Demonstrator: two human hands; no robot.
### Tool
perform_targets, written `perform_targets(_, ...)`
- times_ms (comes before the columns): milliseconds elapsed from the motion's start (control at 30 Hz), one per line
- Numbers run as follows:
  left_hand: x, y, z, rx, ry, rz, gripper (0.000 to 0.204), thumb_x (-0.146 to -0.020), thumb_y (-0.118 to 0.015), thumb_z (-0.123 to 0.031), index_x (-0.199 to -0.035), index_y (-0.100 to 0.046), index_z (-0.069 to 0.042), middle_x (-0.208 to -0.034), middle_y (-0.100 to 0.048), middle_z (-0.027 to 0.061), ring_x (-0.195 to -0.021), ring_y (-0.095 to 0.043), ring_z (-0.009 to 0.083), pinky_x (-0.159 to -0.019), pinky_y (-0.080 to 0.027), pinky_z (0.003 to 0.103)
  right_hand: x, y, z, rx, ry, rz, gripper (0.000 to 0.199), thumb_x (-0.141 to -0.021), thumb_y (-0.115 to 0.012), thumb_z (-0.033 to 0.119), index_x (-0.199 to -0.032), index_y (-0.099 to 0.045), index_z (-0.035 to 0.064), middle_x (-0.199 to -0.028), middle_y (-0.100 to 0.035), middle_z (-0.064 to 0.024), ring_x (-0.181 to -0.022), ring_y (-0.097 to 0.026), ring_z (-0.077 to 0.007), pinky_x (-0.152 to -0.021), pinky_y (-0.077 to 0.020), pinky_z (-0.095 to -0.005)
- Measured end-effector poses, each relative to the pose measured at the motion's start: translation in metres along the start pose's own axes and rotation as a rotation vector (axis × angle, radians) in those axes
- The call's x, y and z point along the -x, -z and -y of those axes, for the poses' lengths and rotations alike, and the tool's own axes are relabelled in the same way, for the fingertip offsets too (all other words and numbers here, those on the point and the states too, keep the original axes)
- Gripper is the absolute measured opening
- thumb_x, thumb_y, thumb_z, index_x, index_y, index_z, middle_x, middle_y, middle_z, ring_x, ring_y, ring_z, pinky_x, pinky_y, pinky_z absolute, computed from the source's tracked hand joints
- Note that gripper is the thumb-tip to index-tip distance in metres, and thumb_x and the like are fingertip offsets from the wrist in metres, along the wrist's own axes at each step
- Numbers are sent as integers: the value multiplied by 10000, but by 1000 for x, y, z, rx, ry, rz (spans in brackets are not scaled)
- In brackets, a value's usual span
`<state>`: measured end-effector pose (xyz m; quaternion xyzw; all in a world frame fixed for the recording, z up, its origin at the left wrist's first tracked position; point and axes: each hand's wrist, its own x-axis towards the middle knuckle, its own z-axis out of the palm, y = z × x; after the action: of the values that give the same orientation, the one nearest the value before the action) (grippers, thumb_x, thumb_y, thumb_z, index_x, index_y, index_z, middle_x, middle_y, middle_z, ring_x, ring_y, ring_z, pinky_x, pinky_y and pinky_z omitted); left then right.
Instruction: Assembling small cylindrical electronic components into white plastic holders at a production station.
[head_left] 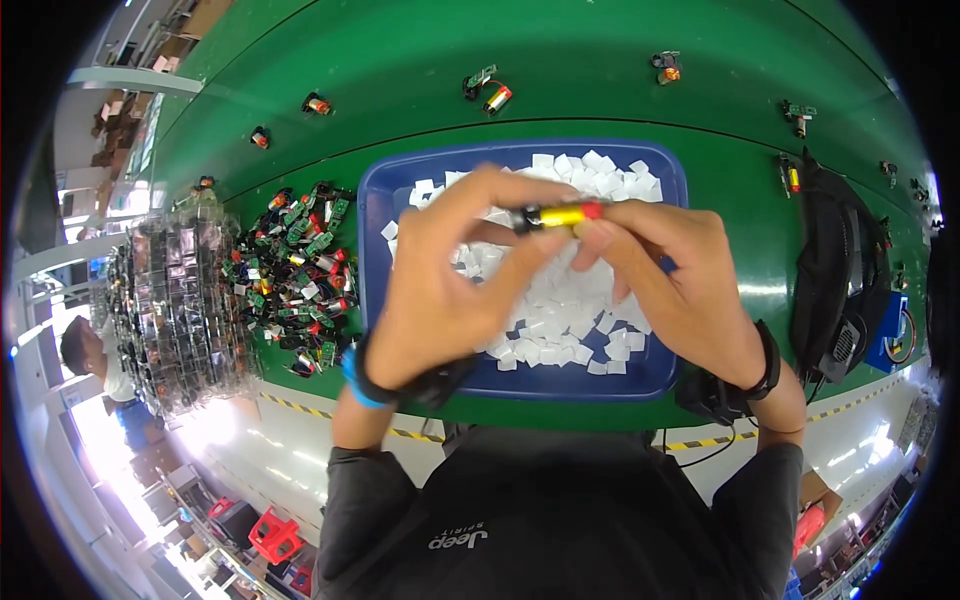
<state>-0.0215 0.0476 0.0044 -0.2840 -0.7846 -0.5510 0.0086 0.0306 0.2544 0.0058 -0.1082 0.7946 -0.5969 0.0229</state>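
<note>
Between my two hands, above a blue plastic tray (520,385), is a small cylindrical battery (562,215) with a yellow wrap, a red end and a dark end. My right hand (675,265) pinches the red end between thumb and fingertips. At the dark end, my left hand (450,265) closes its thumb and forefinger; it is somewhat blurred. Many small white square pads (560,310) lie loose in the tray under my hands. Whether the battery has a circuit board attached cannot be made out.
Left of the tray lies a heap of batteries with green circuit boards (300,260), beside stacked clear plastic trays (180,290). Single battery assemblies (497,98) are spread over the green table (400,80). A black bag (835,260) lies at right. A person (95,350) is far left.
</note>
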Motion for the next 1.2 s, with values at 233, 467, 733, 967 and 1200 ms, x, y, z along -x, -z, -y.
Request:
perform_targets(233, -100, 114, 133, -711, 440, 413, 296, -938, -678, -256, -1171, -652, -77, -1142, -691, 95, -938, -644, 204, -899, -508, 352, 5, 6, 10, 474, 318, 74, 165, -872, -751, 157, -965, -685, 38, -768, -700, -75, -607, -657, -201, -518, -478, -305)
perform_targets(467, -114, 91, 173, -1089, -321, 159, 269, -913, -710, -235, -1149, -680, -109, -1122, -694, 94, -998, -650, 248, -955, -507, 404, 12, 15, 12, 676, 356, 105, 183, -839, -775, 198, -911, -668, 68, -739, -672, -50, -643, -667, -237, -541, -485, -333)
perform_targets(733, -106, 64, 104, -395, 89, 446, 214, -867, -750, -53, -1036, -622, -23, -1043, -689, 76, -985, -672, 193, -868, -566, 340, 8, 21, 10, 672, 327, 89, 201, -832, -787, 192, -911, -649, 68, -766, -680, -54, -636, -667, -226, -534, -481, -325)
perform_targets(967, -39, 19, -12, -176, 115, 275, 232, -813, -743, 51, -996, -614, -10, -1091, -684, 92, -1004, -691, 196, -831, -586, 302, -2, 12, 8, 544, 342, -193, 219, -841, -791, 160, -933, -635, 35, -804, -698, -69, -650, -681, -179, -534, -483, -285)
perform_targets(1200, -2, 0, -8, -256, -274, 39, 251, -702, -715, 139, -886, -658, -23, -1248, -582, 140, -957, -703, 274, -830, -612, 349, -3, 6, 2, -142, -50, 5, 205, -888, -747, 70, -1024, -614, -6, -887, -723, -86, -754, -704, -132, -577, -553, -269)
